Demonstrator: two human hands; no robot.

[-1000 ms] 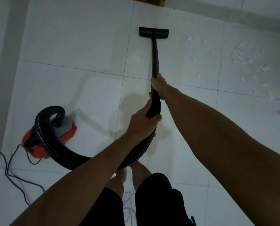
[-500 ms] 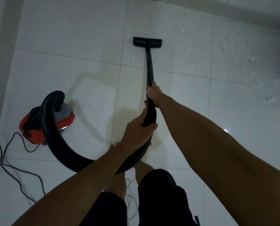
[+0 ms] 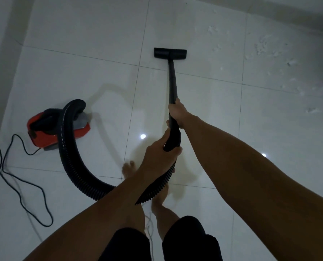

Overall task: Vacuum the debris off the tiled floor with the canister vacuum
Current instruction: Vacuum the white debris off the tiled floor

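The floor nozzle (image 3: pixel 170 53) has been drawn back from the debris (image 3: pixel 264 47).

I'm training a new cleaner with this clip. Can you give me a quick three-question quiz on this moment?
1. True or false: the floor head sits on the white debris.
2. Which hand has its grip higher up the wand, nearer the floor head?
3. The red canister is on the person's: A) left B) right C) behind them.

Key: 1. False, the debris lies off to the head's right. 2. The right hand; the left hand holds the handle by the hose. 3. A.
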